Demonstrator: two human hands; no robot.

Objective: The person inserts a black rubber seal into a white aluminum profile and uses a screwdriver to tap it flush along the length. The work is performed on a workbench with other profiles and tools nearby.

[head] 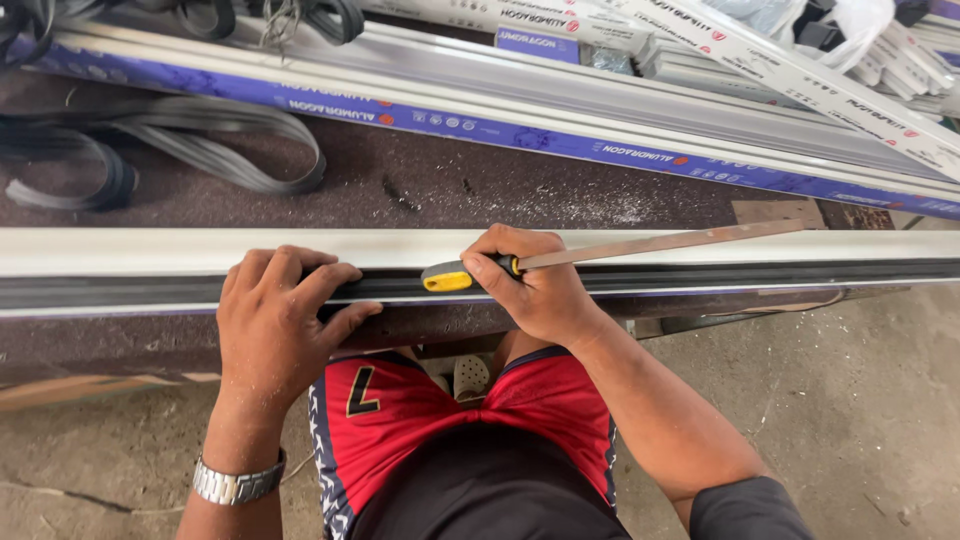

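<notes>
Left hand (275, 320) | pressing long white profile (700, 250) | right hand (535, 285) (metal file (650, 245))

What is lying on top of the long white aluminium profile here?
Left hand presses on the white profile; right hand grips a yellow-and-black-handled file along it. The channel beneath both hands is covered.

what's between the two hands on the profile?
In the head view, only the yellow-and-black tool handle fills the gap, lying along the long white aluminium profile and its black gasket strip. Left hand presses the strip; right hand grips the tool.
</notes>
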